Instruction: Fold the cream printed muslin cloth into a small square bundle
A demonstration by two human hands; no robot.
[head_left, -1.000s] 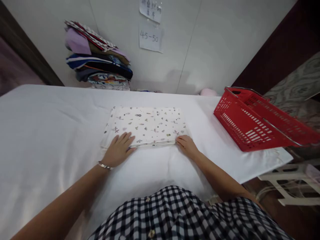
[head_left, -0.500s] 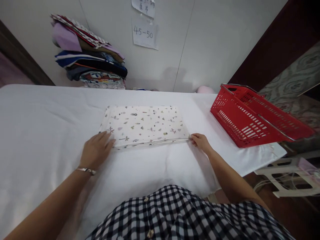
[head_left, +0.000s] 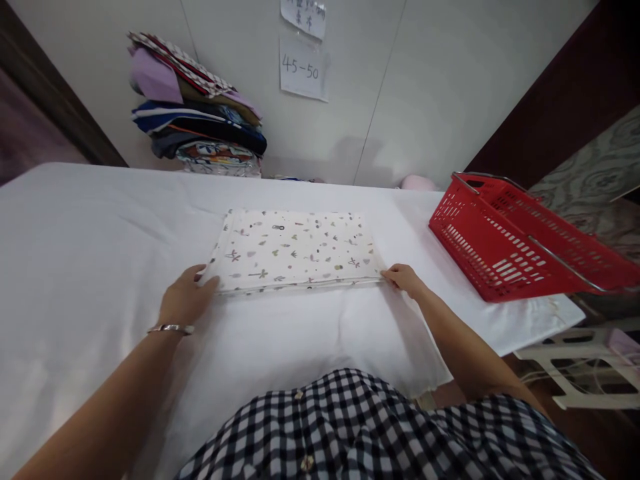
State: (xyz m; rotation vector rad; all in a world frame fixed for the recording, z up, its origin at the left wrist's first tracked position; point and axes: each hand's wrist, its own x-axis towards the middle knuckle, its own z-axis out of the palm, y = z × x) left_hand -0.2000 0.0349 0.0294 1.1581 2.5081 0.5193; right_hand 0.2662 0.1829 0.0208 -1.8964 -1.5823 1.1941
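Note:
A folded white cloth (head_left: 300,247) printed with small plants and shapes lies flat, its layered folded edge towards me. My left hand (head_left: 187,293), with a silver bracelet at the wrist, is at its near left corner. The thumb is over the edge and the fingers curl round the side, partly hidden, closed on the corner. At the near right corner, my right hand (head_left: 401,277) pinches the cloth between thumb and fingers. Beneath it all is a table with a white cover (head_left: 125,233).
A red plastic basket (head_left: 500,257) with metal handles stands at the table's right edge. Folded fabrics (head_left: 200,113) are stacked at the back left, against the wall. A paper sign (head_left: 303,70) reads 45-50. A white plastic stool (head_left: 590,373) is at the lower right.
My left hand has slid from the top of the cloth to its left corner, fingers now round the side. My right hand still pinches the right corner. The view has shifted slightly left.

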